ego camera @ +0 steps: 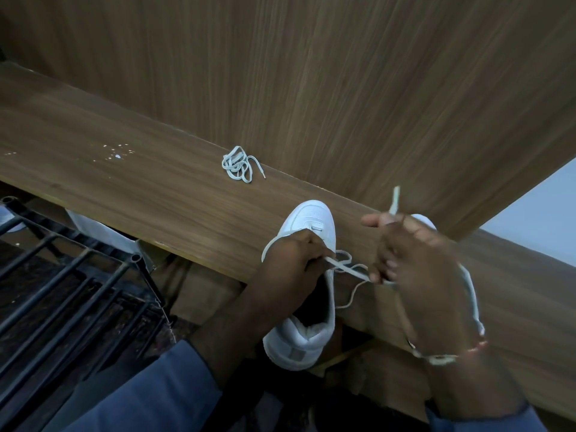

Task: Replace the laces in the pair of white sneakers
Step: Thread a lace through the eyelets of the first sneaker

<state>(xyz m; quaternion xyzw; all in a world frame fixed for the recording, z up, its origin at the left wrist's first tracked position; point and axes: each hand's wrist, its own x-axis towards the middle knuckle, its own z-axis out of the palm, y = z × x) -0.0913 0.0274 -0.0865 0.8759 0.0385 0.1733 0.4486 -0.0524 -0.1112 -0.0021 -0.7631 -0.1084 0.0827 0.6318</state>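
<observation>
Pinching the lace (pixel 346 268) with our left hand (pixel 293 269) and right hand (pixel 424 269), we kept it stretched over the sneaker (pixel 311 219) at lower centre, probably for threading. A spare lace (pixel 238 165) lay bundled above, at frame centre.

blue sleeves (pixel 149 391), pale band (pixel 439 358) on right wrist

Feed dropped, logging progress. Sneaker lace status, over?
Left hand pinching flat white lace over white low-top sneaker. Right hand gripping same lace, tip sticking up. Bundled second pale lace loose on brown wooden shelf, clear of hands.
</observation>
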